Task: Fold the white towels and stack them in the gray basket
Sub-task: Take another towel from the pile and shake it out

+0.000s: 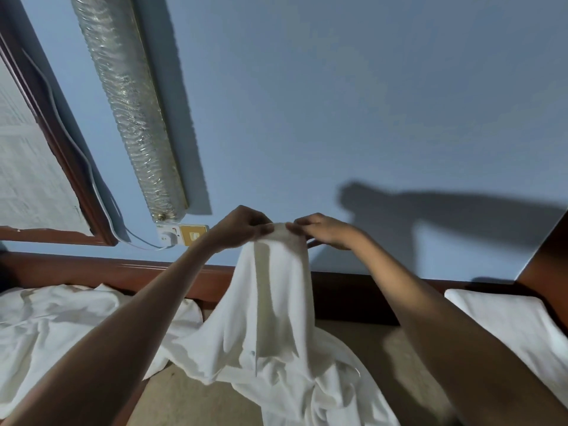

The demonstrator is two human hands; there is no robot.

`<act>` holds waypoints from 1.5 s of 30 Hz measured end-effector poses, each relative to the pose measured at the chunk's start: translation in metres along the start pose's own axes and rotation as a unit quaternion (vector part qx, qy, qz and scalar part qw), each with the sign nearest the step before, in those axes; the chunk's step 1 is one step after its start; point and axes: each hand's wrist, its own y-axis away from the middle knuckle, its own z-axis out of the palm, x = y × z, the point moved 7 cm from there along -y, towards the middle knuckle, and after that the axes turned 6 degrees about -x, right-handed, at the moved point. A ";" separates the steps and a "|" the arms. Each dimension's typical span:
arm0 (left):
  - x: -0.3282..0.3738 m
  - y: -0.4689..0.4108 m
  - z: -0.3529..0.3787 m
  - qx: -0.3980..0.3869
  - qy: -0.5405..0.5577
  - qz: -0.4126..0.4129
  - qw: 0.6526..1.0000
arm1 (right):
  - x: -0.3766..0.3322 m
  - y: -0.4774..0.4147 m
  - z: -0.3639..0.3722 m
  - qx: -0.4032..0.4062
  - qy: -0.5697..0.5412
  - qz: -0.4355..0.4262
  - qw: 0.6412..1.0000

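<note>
Left hand and right hand: raised close together, arms outstretched, each pinching the top edge of the white towel. Towel's lower part drapes onto the bed. Left of the towel: crumpled white cloth. Right of it: pillow.

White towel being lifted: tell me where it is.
Head view, centre: the white towel hangs pinched by the left hand and right hand, trailing onto the bed.
</note>
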 end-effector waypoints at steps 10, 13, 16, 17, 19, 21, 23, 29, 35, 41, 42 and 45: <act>-0.038 0.001 0.012 0.072 -0.084 -0.058 0.992 | -0.024 0.011 -0.058 0.275 -0.125 -0.108 0.947; -0.044 -0.002 0.005 0.067 0.023 -0.100 0.992 | -0.015 0.015 -0.068 0.299 -0.022 -0.088 0.950; -0.025 -0.005 -0.003 0.057 0.163 -0.095 0.980 | 0.001 0.001 -0.059 0.225 0.057 -0.046 0.972; -0.017 -0.007 -0.005 0.046 0.196 -0.080 0.976 | 0.003 -0.005 -0.050 0.171 0.056 -0.036 0.983; 0.000 -0.011 -0.005 -0.005 0.228 -0.052 0.972 | 0.000 -0.009 -0.026 0.076 0.065 -0.014 0.995; 0.015 -0.013 -0.005 -0.041 0.177 -0.033 0.983 | -0.007 -0.010 -0.009 0.020 0.094 -0.006 0.995; 0.022 -0.016 -0.011 -0.032 0.091 -0.015 0.995 | -0.013 -0.011 -0.004 0.004 0.072 -0.017 0.997; 0.000 -0.015 -0.017 0.067 0.031 -0.008 0.997 | -0.037 -0.009 -0.023 0.109 -0.027 -0.077 0.991; 0.007 -0.008 -0.016 0.113 0.072 -0.002 0.991 | -0.058 0.001 -0.050 0.255 -0.027 -0.121 0.959; -0.005 -0.001 -0.034 0.070 0.030 -0.016 0.997 | -0.044 0.018 -0.106 0.398 -0.029 -0.086 0.913; -0.010 0.000 -0.038 0.067 0.028 -0.018 0.997 | -0.042 0.021 -0.110 0.400 -0.016 -0.079 0.913; -0.020 0.000 -0.051 0.073 0.022 -0.028 0.997 | -0.035 0.024 -0.120 0.416 0.014 -0.066 0.907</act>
